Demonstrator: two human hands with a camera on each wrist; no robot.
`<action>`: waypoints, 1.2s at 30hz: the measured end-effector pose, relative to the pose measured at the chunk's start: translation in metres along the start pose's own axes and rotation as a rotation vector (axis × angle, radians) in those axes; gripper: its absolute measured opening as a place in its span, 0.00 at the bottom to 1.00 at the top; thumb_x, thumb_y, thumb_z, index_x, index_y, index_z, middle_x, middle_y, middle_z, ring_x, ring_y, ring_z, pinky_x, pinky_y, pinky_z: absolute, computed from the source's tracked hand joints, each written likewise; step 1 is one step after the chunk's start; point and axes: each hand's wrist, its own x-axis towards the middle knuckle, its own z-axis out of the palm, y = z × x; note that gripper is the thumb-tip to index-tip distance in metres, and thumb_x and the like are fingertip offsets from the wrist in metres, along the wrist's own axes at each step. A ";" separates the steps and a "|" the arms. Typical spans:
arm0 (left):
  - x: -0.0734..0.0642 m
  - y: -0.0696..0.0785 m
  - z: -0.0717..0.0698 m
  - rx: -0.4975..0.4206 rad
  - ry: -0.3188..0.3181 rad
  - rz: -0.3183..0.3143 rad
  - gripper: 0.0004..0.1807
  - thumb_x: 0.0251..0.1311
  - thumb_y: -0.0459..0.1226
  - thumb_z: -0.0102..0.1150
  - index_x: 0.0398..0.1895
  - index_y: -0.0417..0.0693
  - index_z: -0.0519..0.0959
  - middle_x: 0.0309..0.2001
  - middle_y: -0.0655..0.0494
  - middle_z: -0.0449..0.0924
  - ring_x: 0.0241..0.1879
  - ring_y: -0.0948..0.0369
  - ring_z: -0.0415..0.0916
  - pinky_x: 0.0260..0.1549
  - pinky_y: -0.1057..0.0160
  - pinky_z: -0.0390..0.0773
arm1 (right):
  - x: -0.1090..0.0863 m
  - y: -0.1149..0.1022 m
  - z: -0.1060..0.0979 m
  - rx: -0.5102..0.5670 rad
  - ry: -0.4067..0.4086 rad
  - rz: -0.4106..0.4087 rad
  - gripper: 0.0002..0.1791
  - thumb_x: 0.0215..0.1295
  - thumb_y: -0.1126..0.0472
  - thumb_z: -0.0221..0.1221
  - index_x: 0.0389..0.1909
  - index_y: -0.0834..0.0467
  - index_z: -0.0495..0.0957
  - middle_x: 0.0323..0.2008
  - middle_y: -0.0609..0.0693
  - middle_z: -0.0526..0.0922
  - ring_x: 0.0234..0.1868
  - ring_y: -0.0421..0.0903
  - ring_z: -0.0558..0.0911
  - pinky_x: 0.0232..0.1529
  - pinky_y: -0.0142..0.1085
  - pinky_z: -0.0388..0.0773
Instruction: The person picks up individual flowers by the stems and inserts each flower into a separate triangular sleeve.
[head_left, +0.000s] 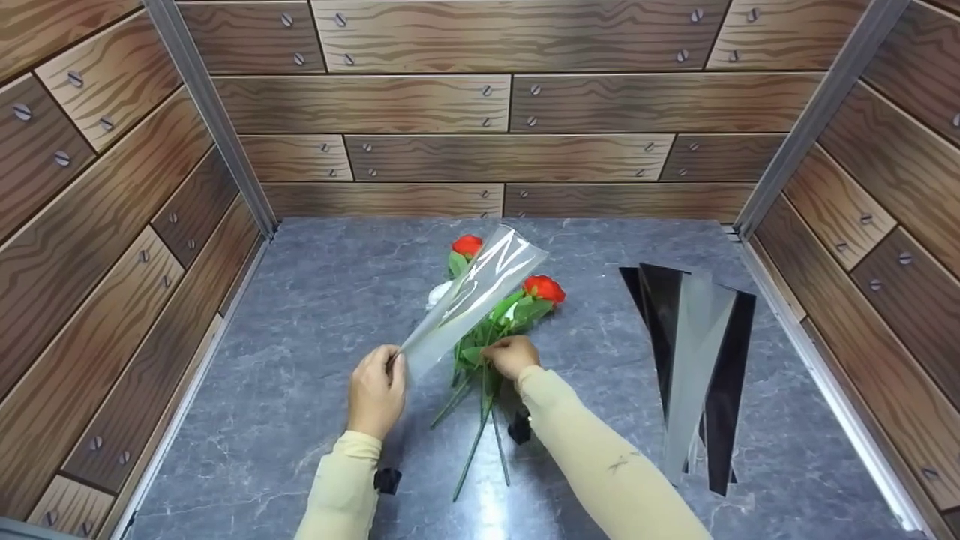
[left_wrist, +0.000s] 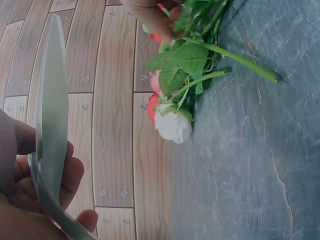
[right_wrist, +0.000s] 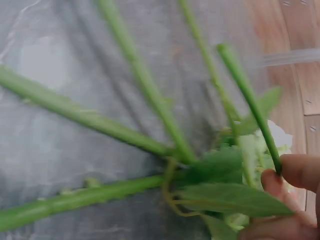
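Note:
My left hand (head_left: 377, 391) holds a clear plastic flower sleeve (head_left: 480, 289) by its narrow lower end, thumb on one side and fingers on the other. The sleeve slants up to the right over the flowers. My right hand (head_left: 513, 357) pinches a thin green stem (right_wrist: 251, 102) between thumb and finger, near the leaves (right_wrist: 235, 197). Two red roses (head_left: 544, 289) show in the head view, one at each side of the sleeve. A white rose (left_wrist: 173, 124) and part of a pink one (left_wrist: 155, 83) appear in the left wrist view. The sleeve hides some blooms.
On the right of the grey marbled table (head_left: 300, 300) lies a fanned pile of black and clear wrapping sleeves (head_left: 731, 390). Several bare stems (head_left: 474, 457) point toward the front edge. Wood-patterned walls (head_left: 480, 105) enclose the table at the back and sides.

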 end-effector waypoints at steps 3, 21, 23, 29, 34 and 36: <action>-0.001 0.000 0.001 -0.001 -0.001 -0.004 0.04 0.65 0.32 0.56 0.33 0.43 0.80 0.26 0.56 0.76 0.26 0.60 0.70 0.28 0.58 0.72 | 0.003 0.001 -0.008 0.162 -0.060 0.041 0.19 0.58 0.59 0.64 0.48 0.66 0.81 0.37 0.53 0.84 0.25 0.42 0.74 0.27 0.35 0.72; -0.015 0.000 0.005 -0.003 -0.033 -0.024 0.03 0.65 0.33 0.57 0.33 0.45 0.80 0.27 0.58 0.76 0.25 0.61 0.70 0.27 0.59 0.72 | -0.026 0.066 -0.065 0.292 -0.314 0.079 0.22 0.57 0.65 0.65 0.52 0.67 0.75 0.37 0.54 0.82 0.23 0.38 0.75 0.26 0.29 0.74; -0.016 0.000 0.005 -0.004 -0.039 -0.026 0.03 0.65 0.33 0.57 0.33 0.45 0.79 0.26 0.58 0.75 0.25 0.61 0.70 0.28 0.58 0.72 | -0.029 0.076 -0.069 0.346 -0.303 0.140 0.20 0.57 0.67 0.65 0.49 0.69 0.75 0.29 0.53 0.81 0.19 0.36 0.74 0.20 0.26 0.72; -0.020 0.002 0.008 0.018 -0.071 -0.025 0.04 0.65 0.34 0.57 0.32 0.47 0.79 0.25 0.60 0.74 0.24 0.63 0.68 0.26 0.60 0.71 | -0.029 0.094 -0.076 0.324 -0.276 0.199 0.16 0.60 0.63 0.64 0.45 0.69 0.76 0.24 0.51 0.79 0.16 0.36 0.74 0.16 0.26 0.71; -0.020 0.005 0.010 0.029 -0.077 -0.025 0.04 0.65 0.35 0.57 0.33 0.47 0.79 0.25 0.60 0.75 0.24 0.63 0.69 0.26 0.60 0.71 | -0.019 0.091 -0.078 0.219 -0.169 0.177 0.21 0.62 0.53 0.63 0.45 0.68 0.79 0.27 0.55 0.82 0.14 0.37 0.73 0.14 0.27 0.69; -0.020 0.006 0.010 0.029 -0.072 -0.017 0.04 0.65 0.35 0.58 0.32 0.47 0.79 0.26 0.59 0.76 0.25 0.63 0.70 0.26 0.59 0.72 | -0.014 0.089 -0.077 0.184 -0.110 0.165 0.22 0.61 0.52 0.65 0.44 0.68 0.79 0.26 0.55 0.83 0.13 0.37 0.72 0.14 0.28 0.68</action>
